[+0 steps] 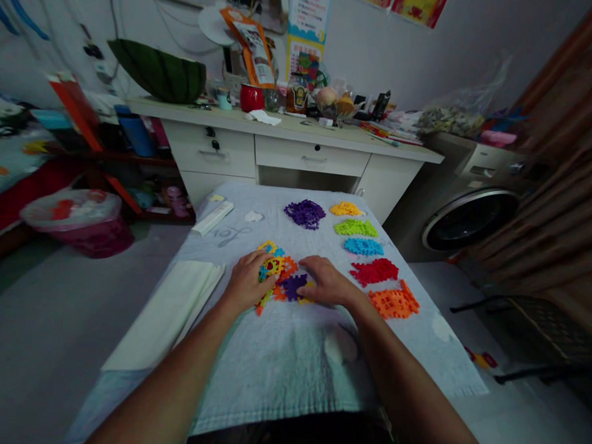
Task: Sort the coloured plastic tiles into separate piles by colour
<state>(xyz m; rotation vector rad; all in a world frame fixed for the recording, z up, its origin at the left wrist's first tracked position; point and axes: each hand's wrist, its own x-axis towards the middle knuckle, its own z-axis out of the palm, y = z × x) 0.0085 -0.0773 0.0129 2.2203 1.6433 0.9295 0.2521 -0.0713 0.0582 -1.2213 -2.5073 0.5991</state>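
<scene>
My left hand [247, 280] is closed around the left side of a mixed cluster of interlocking plastic pieces [274, 266], yellow, blue, red and green. Its thumb and index finger lie on either side of them. An orange piece [288, 267] lies beside the cluster. My right hand [324, 280] rests at the right of the pile, thumb and index finger apart. A dark purple piece [294, 287] lies just left of its thumb. Some yellow shows under that thumb. The other right fingers are partly hidden.
Sorted piles lie on the cloth-covered table [281, 365]: purple [305, 214], yellow [345, 208], green [356, 227], blue [363, 247], red [375, 272], orange [394, 303]. A folded white cloth [163, 314] and white box [213, 218] are left. A cabinet [216, 150] stands behind.
</scene>
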